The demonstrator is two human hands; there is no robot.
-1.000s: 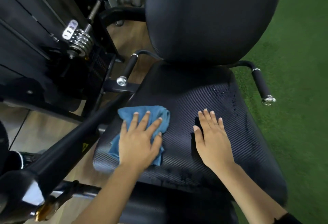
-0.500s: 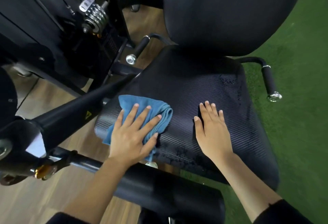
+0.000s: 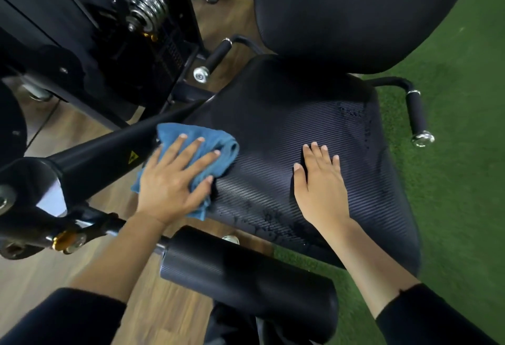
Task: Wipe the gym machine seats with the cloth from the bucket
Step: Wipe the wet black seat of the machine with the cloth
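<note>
The left hand [image 3: 172, 183] is sliding the blue cloth [image 3: 226, 145] left, pressing flat; the wet seat [image 3: 273, 126] is lying to its right.

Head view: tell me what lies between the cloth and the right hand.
Only bare ribbed seat lies between the cloth and the right hand, as the head view shows; nothing else sits there.
</note>
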